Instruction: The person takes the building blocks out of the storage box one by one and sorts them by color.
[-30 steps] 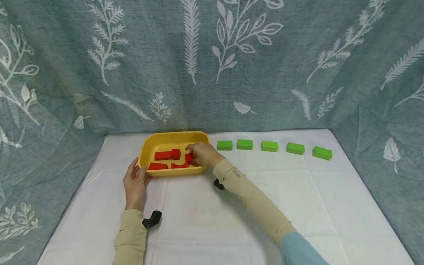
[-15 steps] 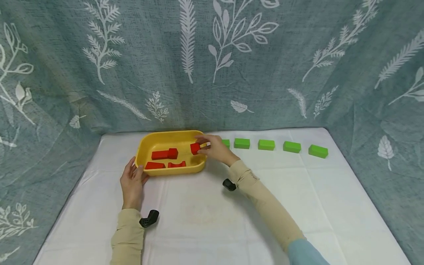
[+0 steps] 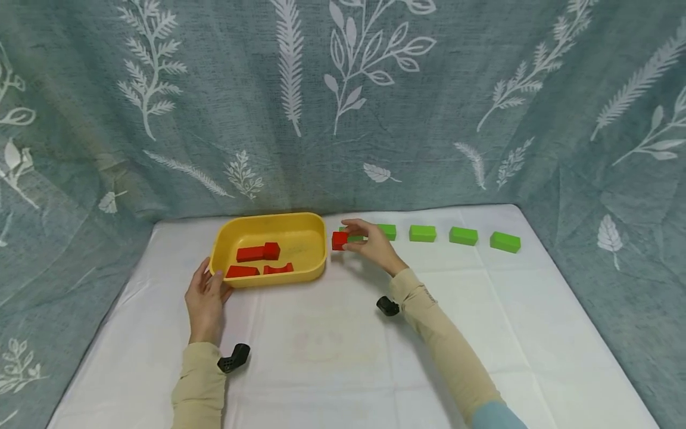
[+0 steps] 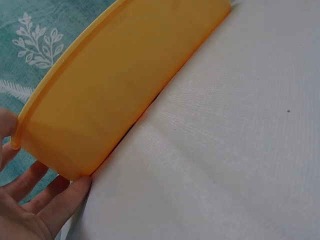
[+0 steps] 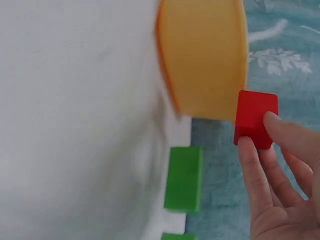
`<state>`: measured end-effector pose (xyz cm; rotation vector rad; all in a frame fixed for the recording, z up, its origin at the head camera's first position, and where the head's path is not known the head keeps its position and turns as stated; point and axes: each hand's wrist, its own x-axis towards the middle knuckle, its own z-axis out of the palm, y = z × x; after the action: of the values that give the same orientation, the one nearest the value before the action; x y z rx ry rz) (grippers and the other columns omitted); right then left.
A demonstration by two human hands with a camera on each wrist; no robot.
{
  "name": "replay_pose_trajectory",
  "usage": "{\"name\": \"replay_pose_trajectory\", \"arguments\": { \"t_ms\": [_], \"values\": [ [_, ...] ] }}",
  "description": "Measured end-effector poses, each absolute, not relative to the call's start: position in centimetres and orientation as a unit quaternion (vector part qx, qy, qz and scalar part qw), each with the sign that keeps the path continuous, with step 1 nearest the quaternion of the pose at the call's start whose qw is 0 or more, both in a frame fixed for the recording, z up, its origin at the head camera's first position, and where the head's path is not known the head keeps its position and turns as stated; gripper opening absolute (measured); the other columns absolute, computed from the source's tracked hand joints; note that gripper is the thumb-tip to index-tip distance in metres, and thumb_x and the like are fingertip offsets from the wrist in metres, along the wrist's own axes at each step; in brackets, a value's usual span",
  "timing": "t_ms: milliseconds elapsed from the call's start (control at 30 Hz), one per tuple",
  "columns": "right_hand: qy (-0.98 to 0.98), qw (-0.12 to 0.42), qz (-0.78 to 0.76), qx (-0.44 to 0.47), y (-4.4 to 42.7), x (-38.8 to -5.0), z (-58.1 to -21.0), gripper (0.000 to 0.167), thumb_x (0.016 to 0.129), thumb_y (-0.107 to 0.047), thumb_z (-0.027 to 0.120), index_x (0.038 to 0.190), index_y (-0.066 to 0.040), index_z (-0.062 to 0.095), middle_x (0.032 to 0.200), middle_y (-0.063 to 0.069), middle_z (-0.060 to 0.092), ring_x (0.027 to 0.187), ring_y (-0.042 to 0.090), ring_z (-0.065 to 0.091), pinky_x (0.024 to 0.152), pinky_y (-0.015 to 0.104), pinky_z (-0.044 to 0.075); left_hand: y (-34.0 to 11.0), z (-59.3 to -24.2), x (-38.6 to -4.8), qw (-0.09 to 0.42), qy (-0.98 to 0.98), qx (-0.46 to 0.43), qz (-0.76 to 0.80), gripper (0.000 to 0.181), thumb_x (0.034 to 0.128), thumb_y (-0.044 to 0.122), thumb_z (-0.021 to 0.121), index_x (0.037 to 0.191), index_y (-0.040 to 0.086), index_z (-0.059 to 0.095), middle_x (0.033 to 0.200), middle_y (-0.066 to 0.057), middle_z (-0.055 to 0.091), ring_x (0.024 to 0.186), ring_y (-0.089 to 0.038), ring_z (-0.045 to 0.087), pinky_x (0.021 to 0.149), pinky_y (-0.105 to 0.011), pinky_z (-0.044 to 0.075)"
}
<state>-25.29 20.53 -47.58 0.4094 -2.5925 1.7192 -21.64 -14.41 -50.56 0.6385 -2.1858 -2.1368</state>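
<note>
My right hand (image 3: 377, 249) pinches a small red block (image 5: 252, 115) between thumb and fingers. In the head view it is just past the right end of the yellow tub (image 3: 278, 280), partly covering the nearest green block (image 3: 354, 236). My left hand (image 3: 205, 304) holds the tub's near left corner; in the left wrist view its fingers and thumb spread round the corner of the yellow wall (image 4: 100, 95). Inside the tub lie a long red block (image 3: 249, 255), a red cube (image 3: 271, 251), a sloped red block (image 3: 242, 271) and a red arch-shaped block (image 3: 278, 269).
Several green blocks (image 3: 423, 233) form a spaced row along the table's back edge, right of the tub. A white cloth (image 3: 321, 357) covers the table. Behind it hangs a green-blue curtain (image 3: 241, 107) with white leaf prints. Each wrist carries a black camera (image 3: 234, 358).
My right hand has lifted the red block out of the tub and carried it rightward over the rim. My left hand stays at the tub's corner. The whole head view has shifted slightly.
</note>
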Motion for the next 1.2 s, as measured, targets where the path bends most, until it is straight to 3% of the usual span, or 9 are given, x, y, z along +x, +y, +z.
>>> {"name": "replay_pose_trajectory", "arguments": {
  "t_ms": [167, 600, 900, 1033, 1200],
  "values": [
    [-0.835, -0.008, 0.533, 0.139, 20.7, -25.0, -49.0, 0.053, 0.082, 0.006, 0.074, 0.132, 0.005, 0.057, 0.116, 0.022, 0.065, 0.109, 0.034, 0.063, 0.092, 0.035, 0.055, -14.8, -50.6, -21.4, 0.016, -0.691, 0.208, -0.692, 0.052, 0.1024, 0.031, 0.051, 0.152, 0.035, 0.034, 0.152, -0.008, 0.035, 0.129, -0.023, 0.048, 0.092, -0.022, 0.051],
    [-0.854, -0.02, 0.496, 0.155, 20.5, -24.4, -50.8, 0.051, 0.08, 0.008, 0.074, 0.129, 0.005, 0.059, 0.112, 0.019, 0.066, 0.104, 0.031, 0.064, 0.091, 0.035, 0.055, -15.0, -50.6, -21.3, 0.024, -0.683, 0.207, -0.7, 0.053, 0.1022, 0.03, 0.051, 0.152, 0.034, 0.035, 0.152, -0.008, 0.035, 0.128, -0.023, 0.048, 0.093, -0.022, 0.051],
    [-0.868, -0.016, 0.482, 0.12, 20.0, -24.4, -48.0, 0.049, 0.083, -0.002, 0.077, 0.128, 0.005, 0.06, 0.123, 0.018, 0.064, 0.114, 0.033, 0.06, 0.094, 0.035, 0.054, -15.1, -50.8, -21.5, 0.024, -0.686, 0.198, -0.699, 0.051, 0.1023, 0.03, 0.051, 0.151, 0.035, 0.036, 0.151, -0.009, 0.035, 0.129, -0.024, 0.048, 0.091, -0.02, 0.051],
    [-0.864, -0.006, 0.477, 0.161, 18.6, -24.9, -46.1, 0.048, 0.084, -0.004, 0.076, 0.128, 0.005, 0.06, 0.125, 0.02, 0.063, 0.115, 0.035, 0.059, 0.096, 0.041, 0.053, -14.9, -50.7, -21.5, 0.025, -0.68, 0.203, -0.704, 0.051, 0.1017, 0.03, 0.052, 0.151, 0.034, 0.037, 0.148, -0.009, 0.037, 0.125, -0.022, 0.049, 0.087, -0.018, 0.052],
    [-0.864, -0.056, 0.451, 0.215, 15.8, -25.5, -44.7, 0.048, 0.086, -0.005, 0.075, 0.13, 0.005, 0.058, 0.127, 0.021, 0.061, 0.116, 0.034, 0.058, 0.098, 0.04, 0.051, -14.4, -50.8, -21.5, 0.022, -0.683, 0.204, -0.7, 0.052, 0.1012, 0.033, 0.053, 0.151, 0.035, 0.037, 0.148, -0.008, 0.037, 0.124, -0.021, 0.05, 0.091, -0.021, 0.051]
  ]
}}
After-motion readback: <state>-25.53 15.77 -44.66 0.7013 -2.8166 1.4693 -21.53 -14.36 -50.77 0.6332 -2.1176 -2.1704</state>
